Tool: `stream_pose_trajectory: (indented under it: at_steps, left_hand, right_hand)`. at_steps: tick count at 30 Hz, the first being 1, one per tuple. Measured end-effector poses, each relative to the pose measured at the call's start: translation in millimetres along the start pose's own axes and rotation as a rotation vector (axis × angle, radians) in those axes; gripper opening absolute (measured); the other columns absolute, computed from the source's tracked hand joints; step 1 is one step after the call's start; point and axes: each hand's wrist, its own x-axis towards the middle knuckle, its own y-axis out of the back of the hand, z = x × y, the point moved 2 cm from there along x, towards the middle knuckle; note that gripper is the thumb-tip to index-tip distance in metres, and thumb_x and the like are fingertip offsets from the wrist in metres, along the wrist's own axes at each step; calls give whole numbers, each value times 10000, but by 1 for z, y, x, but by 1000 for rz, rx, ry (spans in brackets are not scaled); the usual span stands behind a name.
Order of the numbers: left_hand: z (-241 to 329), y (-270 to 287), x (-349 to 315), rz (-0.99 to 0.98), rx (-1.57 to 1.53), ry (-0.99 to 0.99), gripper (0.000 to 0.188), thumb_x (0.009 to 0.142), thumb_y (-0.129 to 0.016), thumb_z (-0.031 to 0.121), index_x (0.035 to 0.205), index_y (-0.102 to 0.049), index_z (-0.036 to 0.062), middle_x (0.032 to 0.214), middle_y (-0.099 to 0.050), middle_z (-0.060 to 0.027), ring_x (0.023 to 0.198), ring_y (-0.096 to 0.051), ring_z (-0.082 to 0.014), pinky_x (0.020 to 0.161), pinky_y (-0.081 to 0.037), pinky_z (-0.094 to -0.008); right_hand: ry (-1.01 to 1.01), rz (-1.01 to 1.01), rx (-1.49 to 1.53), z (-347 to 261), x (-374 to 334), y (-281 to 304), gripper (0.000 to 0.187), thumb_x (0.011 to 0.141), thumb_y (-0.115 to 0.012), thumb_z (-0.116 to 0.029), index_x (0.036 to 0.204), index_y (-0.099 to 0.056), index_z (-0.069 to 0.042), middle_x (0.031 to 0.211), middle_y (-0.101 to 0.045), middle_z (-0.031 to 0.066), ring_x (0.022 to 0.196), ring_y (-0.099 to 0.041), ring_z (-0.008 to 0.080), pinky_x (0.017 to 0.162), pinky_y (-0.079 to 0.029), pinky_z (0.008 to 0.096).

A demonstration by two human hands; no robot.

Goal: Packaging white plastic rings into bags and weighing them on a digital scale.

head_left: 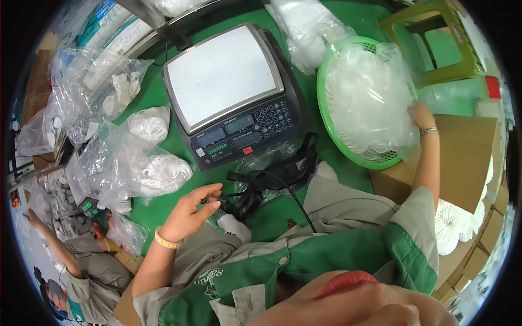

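Note:
My right hand is at the right side of a round green basket, fingers curled on the edge of a transparent plastic bag. The bag lies over white, looped, cord-like pieces in the basket. My left hand hovers over my lap, in front of the scale, thumb apart from lightly bent fingers and nothing in it. A dark digital scale with a bare white pan stands between the basket and several bagged white coils at the left.
A black strapped pouch with a cable lies before the scale. Plastic bags lie behind the basket, near a green stool. A cardboard box stands at right. Another person sits at far left among white pieces.

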Motion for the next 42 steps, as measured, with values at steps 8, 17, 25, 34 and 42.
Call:
stream_pose_trajectory:
  at_steps: [8, 17, 25, 34, 42]
  left_hand:
    - [7, -5, -4, -21, 28, -38, 385, 836, -565, 88, 1202, -489, -4, 1055, -585, -134, 915, -558, -174, 807, -443, -293]
    - [26, -20, -29, -66, 129, -143, 388, 852, -555, 83, 1223, -472, 7, 1080, -584, -122, 971, -549, -177, 857, -427, -310]
    - [41, -35, -56, -64, 256, -268, 383, 827, -585, 116, 1183, -502, 3, 1055, -586, -153, 922, -581, -215, 786, -459, -319]
    - [74, -45, -96, 97, 489, -324, 380, 805, -600, 114, 1162, -522, 10, 1050, -593, -143, 889, -581, -217, 747, -459, -318]
    - [103, -71, -126, 177, 496, -318, 408, 767, -605, 56, 1159, -516, -15, 1014, -589, -153, 898, -572, -249, 804, -439, -327]
  right_hand:
    - [158, 578, 153, 12, -47, 30, 274, 778, -508, -220, 872, -534, 36, 899, -578, 246, 861, -546, 398, 755, -427, 418]
    - [514, -108, 117, -76, -200, 27, 262, 703, -594, -154, 898, -572, 20, 913, -606, 189, 816, -571, 341, 740, -450, 375]
    - [383, -552, -300, -14, -221, -175, 279, 757, -560, -220, 963, -617, -41, 860, -631, 133, 800, -606, 273, 714, -457, 371]
    - [263, -233, 139, -24, -243, -205, 270, 767, -561, -177, 996, -605, -42, 856, -623, 118, 795, -598, 228, 712, -460, 341]
    - [1, 12, 952, -55, -220, -221, 270, 775, -562, -140, 1025, -594, -43, 853, -616, 104, 791, -590, 188, 710, -463, 315]
